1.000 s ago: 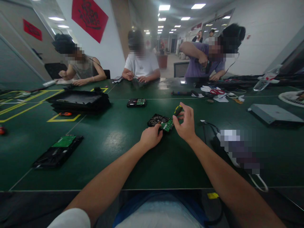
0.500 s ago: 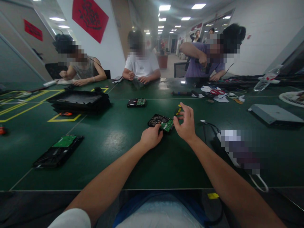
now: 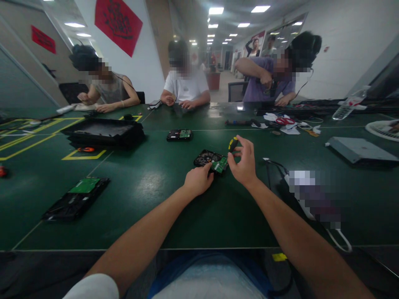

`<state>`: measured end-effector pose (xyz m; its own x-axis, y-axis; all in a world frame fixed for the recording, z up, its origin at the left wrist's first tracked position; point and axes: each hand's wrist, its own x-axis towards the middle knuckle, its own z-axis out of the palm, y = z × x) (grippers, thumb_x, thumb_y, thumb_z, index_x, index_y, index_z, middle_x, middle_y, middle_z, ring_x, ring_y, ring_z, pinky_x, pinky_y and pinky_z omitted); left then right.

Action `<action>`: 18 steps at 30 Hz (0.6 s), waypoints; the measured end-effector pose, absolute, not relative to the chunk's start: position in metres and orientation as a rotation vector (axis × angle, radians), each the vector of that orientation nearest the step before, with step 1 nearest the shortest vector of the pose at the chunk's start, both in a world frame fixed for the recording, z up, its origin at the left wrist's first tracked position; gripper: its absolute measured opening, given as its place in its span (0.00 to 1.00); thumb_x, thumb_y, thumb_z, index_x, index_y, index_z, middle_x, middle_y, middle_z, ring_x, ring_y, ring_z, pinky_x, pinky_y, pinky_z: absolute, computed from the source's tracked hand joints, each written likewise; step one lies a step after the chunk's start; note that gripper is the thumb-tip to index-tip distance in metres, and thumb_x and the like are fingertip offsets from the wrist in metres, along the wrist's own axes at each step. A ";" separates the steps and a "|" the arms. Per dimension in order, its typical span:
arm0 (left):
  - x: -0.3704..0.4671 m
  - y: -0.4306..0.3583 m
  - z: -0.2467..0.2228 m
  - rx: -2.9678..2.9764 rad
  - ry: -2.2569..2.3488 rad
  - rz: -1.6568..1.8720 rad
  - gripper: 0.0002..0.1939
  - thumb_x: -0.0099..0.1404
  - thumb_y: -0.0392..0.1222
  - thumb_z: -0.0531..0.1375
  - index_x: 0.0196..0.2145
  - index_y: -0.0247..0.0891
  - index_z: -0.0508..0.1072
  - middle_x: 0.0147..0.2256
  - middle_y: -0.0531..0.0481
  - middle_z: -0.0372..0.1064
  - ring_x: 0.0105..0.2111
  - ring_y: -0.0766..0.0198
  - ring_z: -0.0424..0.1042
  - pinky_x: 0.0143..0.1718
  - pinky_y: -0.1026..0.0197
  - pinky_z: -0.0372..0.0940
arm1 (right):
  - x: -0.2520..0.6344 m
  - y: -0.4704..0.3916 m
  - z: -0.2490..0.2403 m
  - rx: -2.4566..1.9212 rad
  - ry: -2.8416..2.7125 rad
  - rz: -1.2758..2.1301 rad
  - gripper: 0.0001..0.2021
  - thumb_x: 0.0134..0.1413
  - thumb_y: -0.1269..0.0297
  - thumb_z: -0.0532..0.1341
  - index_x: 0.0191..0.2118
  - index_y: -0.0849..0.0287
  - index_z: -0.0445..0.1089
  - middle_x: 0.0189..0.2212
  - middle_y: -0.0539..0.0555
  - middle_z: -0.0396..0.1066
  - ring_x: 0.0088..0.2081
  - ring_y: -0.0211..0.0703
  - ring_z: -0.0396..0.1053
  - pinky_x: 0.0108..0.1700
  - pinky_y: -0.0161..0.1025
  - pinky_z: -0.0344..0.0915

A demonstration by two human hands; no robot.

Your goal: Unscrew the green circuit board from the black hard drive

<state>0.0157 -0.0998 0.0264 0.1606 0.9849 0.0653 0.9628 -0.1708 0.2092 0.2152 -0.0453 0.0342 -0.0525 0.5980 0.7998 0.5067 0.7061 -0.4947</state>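
A hard drive with a green circuit board [image 3: 219, 165] lies on the green table in front of me. My left hand [image 3: 201, 177] is closed on its near edge, fingertips at the board. Above the drive's right end, my right hand [image 3: 244, 161] has its fingers round a small yellow and black screwdriver [image 3: 232, 144]. The screwdriver's handle shows beyond the fingertips; its tip is too small to make out. Farther back lies a smaller-looking drive [image 3: 179, 135], and at the left another black drive with a green board [image 3: 84, 185].
Black trays [image 3: 102, 132] are stacked at the back left, near an orange tool [image 3: 86, 149]. A grey metal box [image 3: 363, 150], a power strip with a cable [image 3: 301, 197], red scissors [image 3: 285, 121] and a bottle [image 3: 350, 104] lie to the right. Three people sit opposite.
The screwdriver handle has turned in my right hand and shows more of its black and yellow grip. My left hand and the drive have barely moved.
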 end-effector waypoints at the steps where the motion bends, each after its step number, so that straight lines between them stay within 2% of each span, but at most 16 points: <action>1: 0.015 -0.100 0.026 2.303 1.943 0.281 0.28 0.76 0.52 0.53 0.69 0.46 0.64 0.48 0.41 0.80 0.45 0.48 0.80 0.47 0.50 0.72 | 0.215 -0.045 0.034 -0.892 -1.697 0.093 0.33 0.63 0.67 0.61 0.71 0.48 0.53 0.63 0.62 0.58 0.44 0.46 0.74 0.40 0.47 0.82; 6: 0.015 -0.100 0.028 2.300 1.930 0.267 0.28 0.76 0.51 0.53 0.70 0.48 0.63 0.50 0.42 0.80 0.47 0.49 0.80 0.49 0.51 0.71 | 0.216 -0.045 0.034 -0.905 -1.706 0.088 0.34 0.62 0.63 0.64 0.71 0.48 0.54 0.62 0.62 0.58 0.40 0.43 0.73 0.38 0.47 0.82; 13: 0.015 -0.101 0.030 2.303 1.905 0.270 0.28 0.76 0.50 0.53 0.71 0.48 0.63 0.51 0.42 0.79 0.48 0.49 0.80 0.51 0.51 0.71 | 0.216 -0.047 0.036 -0.903 -1.700 0.090 0.33 0.62 0.65 0.62 0.71 0.46 0.55 0.62 0.62 0.59 0.44 0.48 0.73 0.41 0.50 0.82; 18: 0.015 -0.102 0.031 2.304 1.895 0.273 0.28 0.76 0.49 0.53 0.71 0.48 0.63 0.52 0.42 0.79 0.49 0.50 0.79 0.52 0.51 0.71 | 0.216 -0.048 0.037 -0.945 -1.692 0.101 0.34 0.62 0.62 0.65 0.70 0.47 0.55 0.62 0.62 0.58 0.41 0.46 0.73 0.37 0.48 0.82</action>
